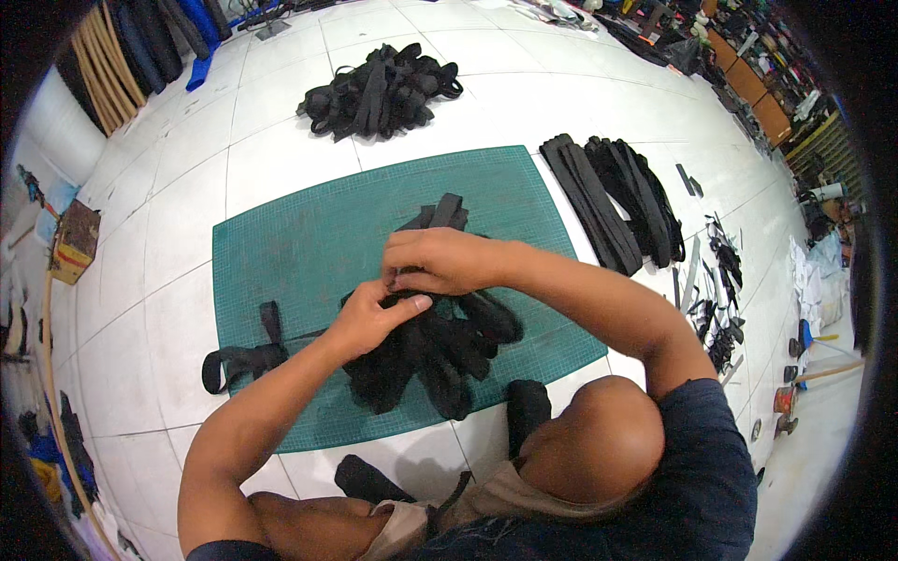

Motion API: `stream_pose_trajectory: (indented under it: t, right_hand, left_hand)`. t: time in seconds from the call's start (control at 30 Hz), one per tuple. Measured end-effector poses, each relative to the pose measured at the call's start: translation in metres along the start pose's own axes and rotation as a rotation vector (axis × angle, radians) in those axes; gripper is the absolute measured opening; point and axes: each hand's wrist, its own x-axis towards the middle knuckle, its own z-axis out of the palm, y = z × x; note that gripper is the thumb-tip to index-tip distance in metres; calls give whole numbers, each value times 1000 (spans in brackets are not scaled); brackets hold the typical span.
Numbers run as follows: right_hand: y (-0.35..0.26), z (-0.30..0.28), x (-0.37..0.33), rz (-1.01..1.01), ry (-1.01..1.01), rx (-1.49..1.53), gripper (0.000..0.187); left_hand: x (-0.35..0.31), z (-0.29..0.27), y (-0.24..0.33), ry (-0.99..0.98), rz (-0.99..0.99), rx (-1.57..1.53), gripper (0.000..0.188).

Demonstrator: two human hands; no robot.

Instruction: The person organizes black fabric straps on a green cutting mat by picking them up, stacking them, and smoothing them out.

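Clasping a bundle of looped black fabric straps (449,365), the left hand (367,323) lays its thumb across; the right hand (441,262) curls above — whether shut, I can't tell. The bundle's long axis points toward the wearer, loops fanning nearest, on a green gridded mat (290,243) over white floor tiles (182,309); tan rolls (105,75) stand upper left.

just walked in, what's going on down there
A person's left hand and right hand are close together at a bundle of black straps over a green mat. The fingers' exact grip is partly hidden. Beyond the mat lies a black heap; long black strips lie beside its right edge.
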Motion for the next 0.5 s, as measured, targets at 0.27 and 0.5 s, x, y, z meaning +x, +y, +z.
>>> stream_pose_trajectory:
  t: [0.27,0.5]
  right_hand:
    - [-4,26,-18,231,398,228,22]
    - [26,89,-50,345,439,370,24]
  left_hand:
    - [1,-8,41,101,64,125,27]
    - [0,28,-6,105,-19,462,29]
